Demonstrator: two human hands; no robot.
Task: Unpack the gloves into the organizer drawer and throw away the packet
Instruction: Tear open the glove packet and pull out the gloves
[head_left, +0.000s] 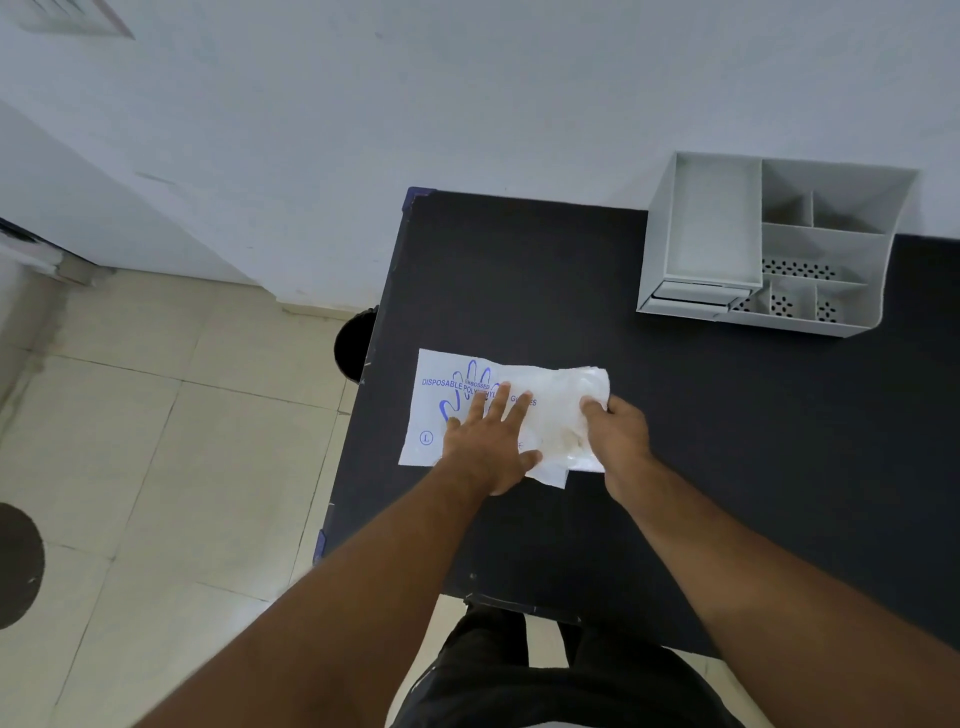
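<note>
A white packet (441, 395) printed with a blue hand and "DISPOSABLE GLOVES" lies flat on the black table (519, 270), near its left edge. My left hand (491, 441) presses flat on the packet with fingers spread. A wad of clear plastic gloves (556, 400) sticks out of the packet's right end. My right hand (615, 434) pinches that wad at its right side. The grey organizer (769, 244) stands at the table's far right, its small drawer (693, 300) at the front left looking shut.
A dark round bin (356, 345) stands on the tiled floor just left of the table, partly hidden by its edge. The organizer has a tall left bin and several perforated compartments. A white wall runs behind the table. My legs show below the near edge.
</note>
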